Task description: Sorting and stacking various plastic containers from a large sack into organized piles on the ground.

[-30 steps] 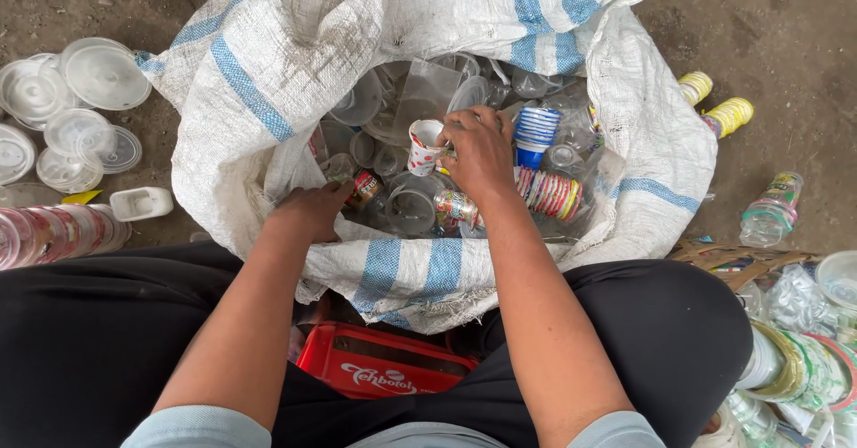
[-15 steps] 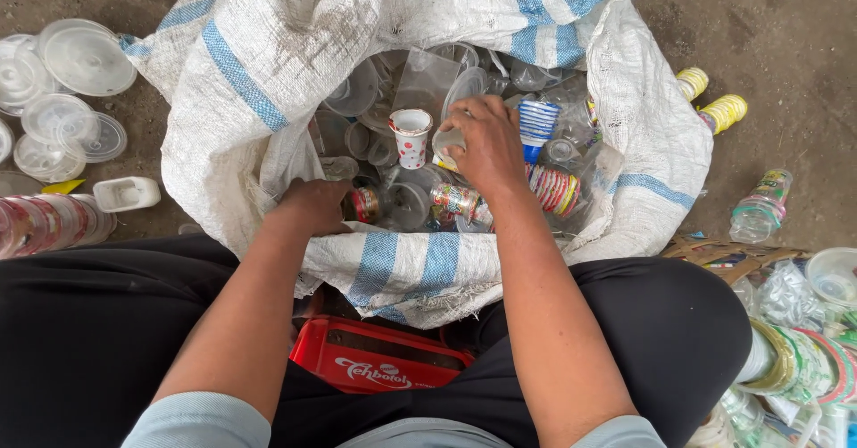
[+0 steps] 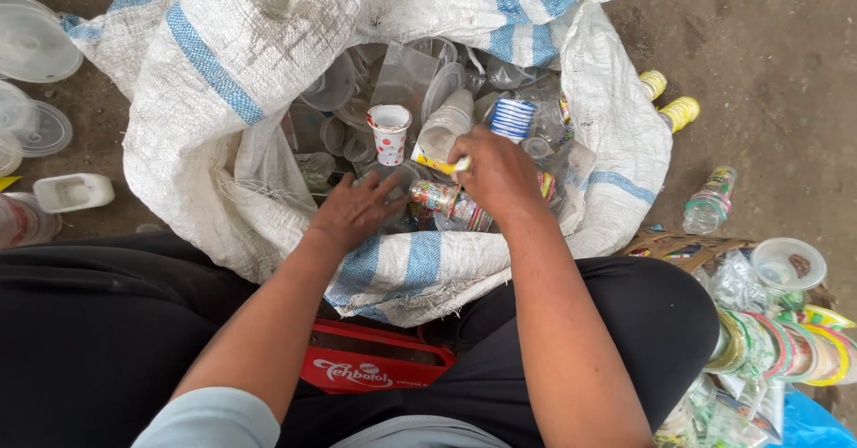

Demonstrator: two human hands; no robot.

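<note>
Reaching into the white woven sack (image 3: 223, 100) at the centre of the frame, both hands work among loose plastic cups. The right hand (image 3: 495, 176) is closed around a clear plastic cup (image 3: 444, 131), gripping it near its yellow-edged lower end while the rest sticks up toward the upper left. The left hand (image 3: 357, 211) lies spread and empty on the cups below, just beside a red-dotted paper cup (image 3: 389, 133). That clear cup looks light, thin and easily crushed, probably slick too; a gentle hold around the stiffer rim would likely suit it better than squeezing the wall.
</note>
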